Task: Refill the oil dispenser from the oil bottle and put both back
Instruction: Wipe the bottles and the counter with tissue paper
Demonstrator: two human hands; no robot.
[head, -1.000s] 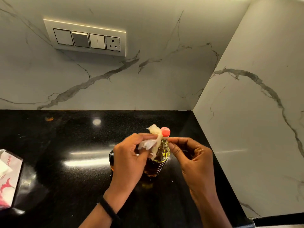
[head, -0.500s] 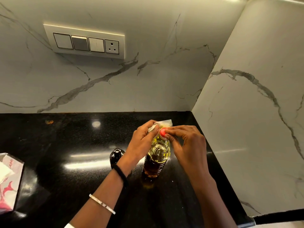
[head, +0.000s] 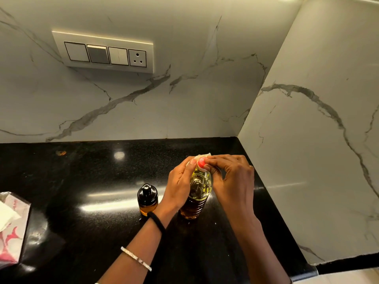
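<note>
A clear plastic oil bottle with a red cap stands upright on the black counter. My left hand holds a crumpled tissue against the bottle's neck from the left. My right hand pinches the red cap from the right. A small oil dispenser with a black top and amber oil stands just left of my left wrist, apart from the bottle.
A tissue packet with red print lies at the counter's left edge. Marble walls meet in the corner behind the bottle. A switch panel with a socket is on the back wall. The counter's front edge runs at lower right.
My left hand has moved up with the tissue to the bottle's neck, uncovering the dispenser. My right hand has closed on the red cap. The view has shifted slightly.
</note>
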